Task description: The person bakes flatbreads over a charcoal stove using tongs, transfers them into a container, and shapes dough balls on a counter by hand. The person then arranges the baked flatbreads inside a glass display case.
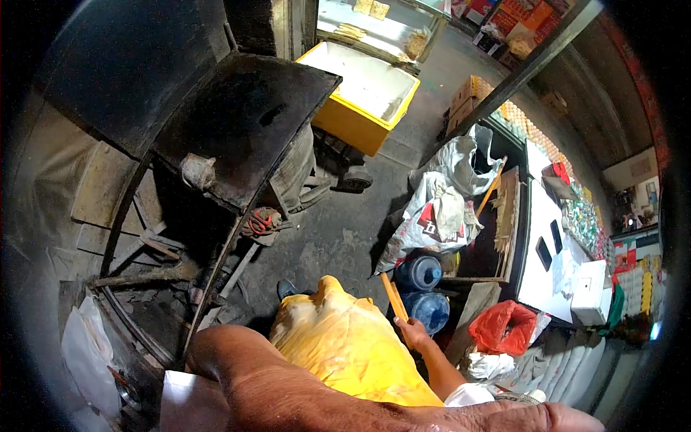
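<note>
Low on the right of the middle, my right hand (pixel 412 333) is closed round the lower end of two thin yellowish sticks (pixel 393 297). They point up and away, beside blue water bottles (pixel 430 311). A yellow apron (pixel 342 342) covers my front. Very close to the camera, my left arm crosses the bottom of the view from a bent elbow at left. My left hand (pixel 558 416) shows only in part at the lower right edge; most of its fingers are hidden, and nothing can be made out in it.
A dark metal-topped stand (pixel 245 108) is at upper left, near a yellow-rimmed box (pixel 367 133). White sacks (pixel 432 216) lean beside a white counter (pixel 536 216) with phones on it. A red bag (pixel 504 327) sits at right. A wheel (pixel 355 180) touches the floor.
</note>
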Available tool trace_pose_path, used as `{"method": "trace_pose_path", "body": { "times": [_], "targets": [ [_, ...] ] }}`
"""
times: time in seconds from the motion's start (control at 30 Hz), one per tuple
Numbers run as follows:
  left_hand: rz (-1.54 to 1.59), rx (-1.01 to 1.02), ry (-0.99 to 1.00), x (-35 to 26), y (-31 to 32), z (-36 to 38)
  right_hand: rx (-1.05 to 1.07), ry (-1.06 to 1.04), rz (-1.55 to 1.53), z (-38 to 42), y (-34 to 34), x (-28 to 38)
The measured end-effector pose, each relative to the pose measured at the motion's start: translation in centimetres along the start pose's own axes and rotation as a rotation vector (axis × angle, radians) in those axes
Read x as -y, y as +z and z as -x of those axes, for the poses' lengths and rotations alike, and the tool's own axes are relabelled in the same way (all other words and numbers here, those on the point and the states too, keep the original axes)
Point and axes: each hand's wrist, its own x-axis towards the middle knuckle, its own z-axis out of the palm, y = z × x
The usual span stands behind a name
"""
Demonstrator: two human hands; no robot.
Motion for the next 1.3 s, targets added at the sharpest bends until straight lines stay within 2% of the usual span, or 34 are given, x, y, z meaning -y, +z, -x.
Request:
{"method": "trace_pose_path", "body": {
  "times": [0.23,0.3,0.4,0.5,0.57,0.8,1.1,1.3],
  "targets": [
    [0.012,-0.007,-0.028,0.5,-0.4,-0.6,0.016,-0.041,-0.072,-1.2,-0.1,-0.1],
    [0.017,-0.011,-0.039,0.7,-0.4,-0.7,-0.049,-0.070,0.020,-2.4,0.0,-1.0],
    [0.016,-0.016,-0.050,0.9,-0.6,-0.8,0.012,-0.021,-0.067,-2.4,-0.1,-0.8],
    [0.027,-0.020,-0.055,0.9,-1.0,-0.9,0.000,-0.012,-0.015,-1.5,-0.3,0.2],
    [0.027,-0.019,-0.061,1.1,-0.8,-1.1,0.002,-0.029,0.001,-3.7,0.2,-1.9],
    [0.038,-0.023,-0.067,0.9,-1.5,-1.1,0.007,0.001,0.003,-4.7,0.4,-2.7],
    [0.052,-0.032,-0.067,0.4,-2.3,-1.2,0.008,0.043,-0.044,-3.6,0.4,-1.2],
    [0.061,-0.027,-0.074,0.2,-2.5,-1.4,-0.015,-0.009,-0.018,-4.7,1.0,-1.9]
  ]
}}
